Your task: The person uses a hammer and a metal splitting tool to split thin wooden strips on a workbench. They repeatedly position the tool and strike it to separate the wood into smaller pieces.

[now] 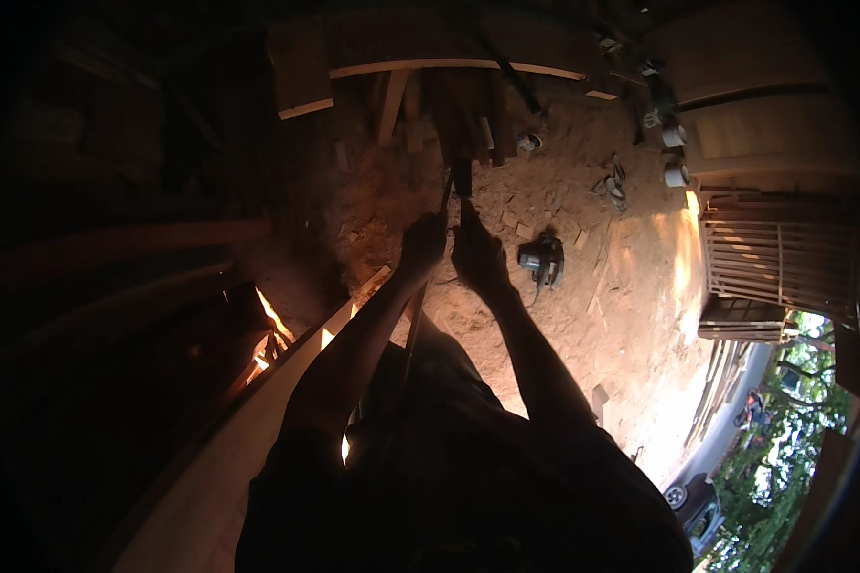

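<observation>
Both my hands are out in front of my body, close together and mostly in shadow. My left hand (422, 246) is closed around a long thin strip (414, 339), which runs from beyond the fingers back toward my body. Just to its right, my right hand (480, 253) is closed on a dark, narrow tool (463, 180). Its far end meets or overlaps the dark shapes ahead, and its kind cannot be made out. The fingers of both hands are too dark to see in detail.
A dark power tool (542, 260) lies on the dusty, chip-strewn floor to the right. Past it are a pair of sandals (615, 183) and slatted wooden frames (782, 253). A long pale board (248, 430) slants along my left. Timber (459, 64) spans the far side.
</observation>
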The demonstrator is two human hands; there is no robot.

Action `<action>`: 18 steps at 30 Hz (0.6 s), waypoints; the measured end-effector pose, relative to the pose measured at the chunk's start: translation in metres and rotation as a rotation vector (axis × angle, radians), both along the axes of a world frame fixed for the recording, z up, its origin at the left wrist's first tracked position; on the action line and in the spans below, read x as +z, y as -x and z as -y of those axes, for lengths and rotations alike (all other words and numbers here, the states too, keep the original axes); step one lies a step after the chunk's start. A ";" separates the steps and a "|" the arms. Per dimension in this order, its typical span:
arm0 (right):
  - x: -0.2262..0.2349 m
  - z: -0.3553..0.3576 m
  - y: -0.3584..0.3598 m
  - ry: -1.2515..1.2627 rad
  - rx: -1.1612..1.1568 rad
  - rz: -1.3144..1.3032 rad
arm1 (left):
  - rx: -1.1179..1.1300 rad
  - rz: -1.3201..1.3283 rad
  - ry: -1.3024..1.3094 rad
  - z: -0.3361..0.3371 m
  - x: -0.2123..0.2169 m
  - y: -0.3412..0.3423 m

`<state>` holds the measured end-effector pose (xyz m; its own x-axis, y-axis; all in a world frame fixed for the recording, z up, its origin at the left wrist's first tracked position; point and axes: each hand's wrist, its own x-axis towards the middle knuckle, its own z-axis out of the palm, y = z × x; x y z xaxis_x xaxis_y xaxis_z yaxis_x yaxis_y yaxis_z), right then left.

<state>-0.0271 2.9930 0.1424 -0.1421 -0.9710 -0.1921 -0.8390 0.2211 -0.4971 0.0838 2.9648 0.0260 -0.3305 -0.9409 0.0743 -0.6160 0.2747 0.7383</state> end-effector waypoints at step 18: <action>0.003 0.007 -0.002 -0.038 -0.052 0.111 | 0.068 0.147 0.257 -0.005 0.030 -0.001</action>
